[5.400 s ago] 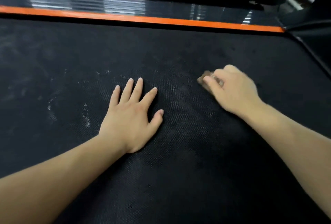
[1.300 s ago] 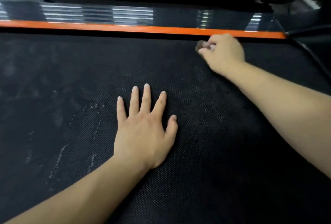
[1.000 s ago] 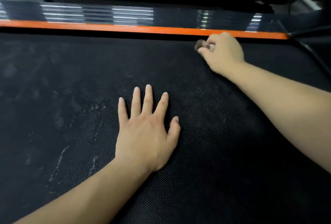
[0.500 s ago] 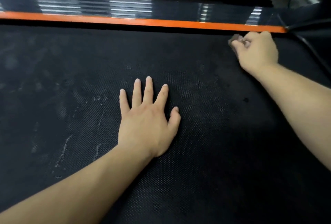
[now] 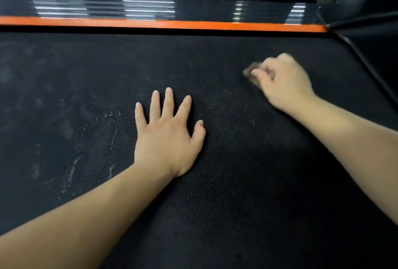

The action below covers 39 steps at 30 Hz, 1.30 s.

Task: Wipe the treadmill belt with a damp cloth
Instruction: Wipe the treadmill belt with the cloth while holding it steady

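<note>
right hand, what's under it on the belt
A small brownish cloth pokes out past the fingers of the right hand, pressed to the black treadmill belt. The rest of it is hidden beneath the fist and blurred.

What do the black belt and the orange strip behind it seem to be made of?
The black treadmill belt looks like matte rubber or PVC: a fine dotted weave texture, with whitish dusty streaks. The orange strip looks like smooth painted metal or plastic; which one cannot be told. It is evenly coloured, with no texture visible.
</note>
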{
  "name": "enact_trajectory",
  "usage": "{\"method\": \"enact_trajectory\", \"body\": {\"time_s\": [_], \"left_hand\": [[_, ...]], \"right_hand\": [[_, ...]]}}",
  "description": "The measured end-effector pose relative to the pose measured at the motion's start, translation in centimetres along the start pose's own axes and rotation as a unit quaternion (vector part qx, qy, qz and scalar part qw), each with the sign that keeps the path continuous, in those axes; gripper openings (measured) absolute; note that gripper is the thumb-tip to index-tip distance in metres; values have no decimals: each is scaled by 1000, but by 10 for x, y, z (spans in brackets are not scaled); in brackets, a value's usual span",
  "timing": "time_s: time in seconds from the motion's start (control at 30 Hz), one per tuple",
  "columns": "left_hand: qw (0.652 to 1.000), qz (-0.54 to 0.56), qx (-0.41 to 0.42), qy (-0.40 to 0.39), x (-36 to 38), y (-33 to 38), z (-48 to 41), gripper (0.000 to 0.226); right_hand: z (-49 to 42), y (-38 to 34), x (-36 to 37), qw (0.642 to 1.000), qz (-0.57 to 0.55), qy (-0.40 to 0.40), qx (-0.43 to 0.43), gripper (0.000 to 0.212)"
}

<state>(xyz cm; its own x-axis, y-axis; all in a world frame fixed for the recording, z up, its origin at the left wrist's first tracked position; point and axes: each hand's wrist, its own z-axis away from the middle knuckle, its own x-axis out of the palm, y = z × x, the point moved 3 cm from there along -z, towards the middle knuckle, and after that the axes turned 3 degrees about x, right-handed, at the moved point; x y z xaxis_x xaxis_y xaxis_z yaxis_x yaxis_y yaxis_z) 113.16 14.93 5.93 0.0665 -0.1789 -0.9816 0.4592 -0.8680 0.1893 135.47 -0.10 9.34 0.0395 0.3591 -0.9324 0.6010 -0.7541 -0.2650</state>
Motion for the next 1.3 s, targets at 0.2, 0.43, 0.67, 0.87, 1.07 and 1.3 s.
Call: {"method": "enact_trajectory", "body": {"time_s": [0.2, 0.43, 0.67, 0.87, 1.07, 1.3], "left_hand": [[1000, 0, 0, -1, 0, 0, -1, 75], [1000, -5, -1, 8, 1, -2, -1, 73], [1000, -3, 2, 7, 0, -1, -1, 72], [1000, -5, 2, -2, -2, -1, -1, 73], [1000, -5, 3, -7, -1, -1, 0, 71], [1000, -3, 3, -3, 0, -1, 0, 70]], "right_hand": [[27, -21, 6, 999, -30, -21, -18, 24], [-34, -2, 2, 988, 7, 52, 148, 28], [-38, -4, 0, 991, -14, 29, 130, 27], [15, -22, 0, 998, 23, -29, -59, 27], [64, -8, -14, 1000, -6, -12, 14, 23], [83, 9, -28, 995, 6, 33, 89, 39]]}}
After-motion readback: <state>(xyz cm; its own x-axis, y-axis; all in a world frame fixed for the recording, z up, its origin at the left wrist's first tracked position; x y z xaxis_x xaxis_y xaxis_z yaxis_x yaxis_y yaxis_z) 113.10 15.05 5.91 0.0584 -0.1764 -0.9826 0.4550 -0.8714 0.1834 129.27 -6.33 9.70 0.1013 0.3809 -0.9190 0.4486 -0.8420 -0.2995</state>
